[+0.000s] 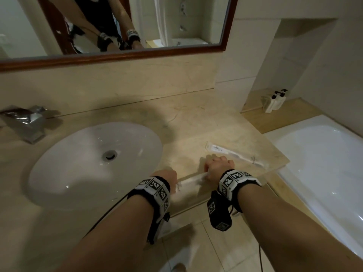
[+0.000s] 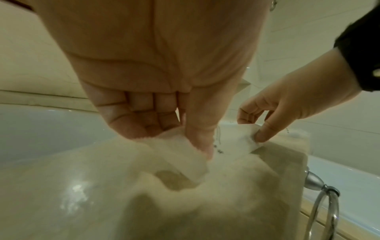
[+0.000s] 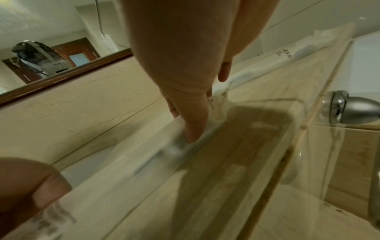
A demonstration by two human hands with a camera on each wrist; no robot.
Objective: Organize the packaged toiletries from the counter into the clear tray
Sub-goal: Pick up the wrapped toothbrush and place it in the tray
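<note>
We pinch the long packet (image 1: pixel 189 180) by both ends, left hand (image 1: pixel 167 176) and right hand (image 1: pixel 218 167); next, lowering it flat into the clear tray (image 3: pixel 236 146).

Dim, warm indoor light — soft shadows, glare on the sink (image 1: pixel 94 163), blurred wrist views, wide-angle bending at edges.

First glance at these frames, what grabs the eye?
Both hands on one long white packet at the counter's front edge: the left hand pinches one end, the right hand the other. A second packaged toothbrush lies just beyond, in the clear tray. The white sink basin fills the left.
</note>
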